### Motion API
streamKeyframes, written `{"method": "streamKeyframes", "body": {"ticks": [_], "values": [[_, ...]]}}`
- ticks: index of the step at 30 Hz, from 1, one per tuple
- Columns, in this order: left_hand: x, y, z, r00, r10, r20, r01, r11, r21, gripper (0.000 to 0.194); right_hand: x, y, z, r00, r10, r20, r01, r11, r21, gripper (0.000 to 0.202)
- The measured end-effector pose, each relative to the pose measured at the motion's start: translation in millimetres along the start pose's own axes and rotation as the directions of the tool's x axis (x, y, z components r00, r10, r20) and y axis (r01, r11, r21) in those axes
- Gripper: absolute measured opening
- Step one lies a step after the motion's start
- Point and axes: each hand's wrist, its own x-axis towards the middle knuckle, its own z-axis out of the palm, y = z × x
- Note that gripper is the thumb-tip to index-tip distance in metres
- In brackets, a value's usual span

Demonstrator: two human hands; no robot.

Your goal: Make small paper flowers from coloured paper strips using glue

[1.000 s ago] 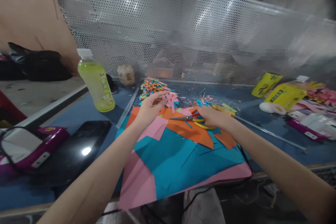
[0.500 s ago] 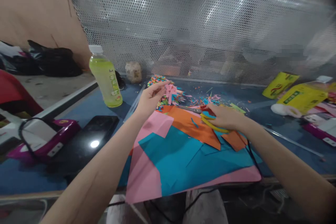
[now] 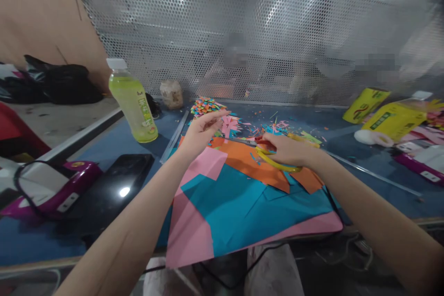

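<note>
My left hand (image 3: 204, 130) is raised over the back of the paper stack, thumb and fingers closed around a small piece of pink paper (image 3: 229, 125) cut into strips. My right hand (image 3: 286, 149) grips a pair of scissors with yellow handles (image 3: 277, 163). Their blades point left, toward the lower end of the pink piece. Beneath both hands lie overlapping sheets of orange paper (image 3: 255, 166), blue paper (image 3: 239, 203) and pink paper (image 3: 189, 229). Behind my left hand is a heap of small coloured paper bits (image 3: 205, 105); more shreds (image 3: 274, 128) lie beyond the scissors.
At the left stand a green drink bottle (image 3: 133, 106) and a small jar (image 3: 171, 94), with a black phone or tablet (image 3: 120, 185) nearer. A perforated metal panel (image 3: 208, 32) closes off the back. Yellow packages (image 3: 395, 118) and a purple-white device (image 3: 419, 166) sit at the right.
My left hand and the pink piece have shifted slightly right over the table. The scissors have moved a little left, nearer the left hand. The view has turned slightly.
</note>
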Motion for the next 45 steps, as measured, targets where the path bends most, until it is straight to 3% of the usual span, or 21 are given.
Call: {"method": "streamKeyframes", "body": {"ticks": [13, 24, 33, 45], "values": [[0.2, -0.4, 1.5, 0.999, -0.025, -0.033, 0.024, 1.0, -0.02, 0.029, -1.2, -3.4, -0.9, 1.0, 0.006, 0.005, -0.006, 1.0, 0.009, 0.037], [3.8, -8.4, 0.3, 0.99, -0.031, -0.139, 0.018, 0.996, -0.093, 0.028, -3.2, -4.4, 4.6, 1.0, 0.021, 0.012, -0.021, 0.999, 0.044, 0.037], [1.3, -8.9, 1.3, 0.992, -0.073, -0.1, 0.06, 0.99, -0.128, 0.028, -2.0, -6.7, 9.5, 1.0, 0.011, -0.026, -0.009, 0.997, 0.075, 0.038], [0.6, -0.7, 4.3, 0.996, -0.062, -0.064, 0.054, 0.992, -0.115, 0.026, -3.9, -11.3, 3.1, 1.0, -0.005, 0.007, 0.005, 0.999, 0.051, 0.038]]}}
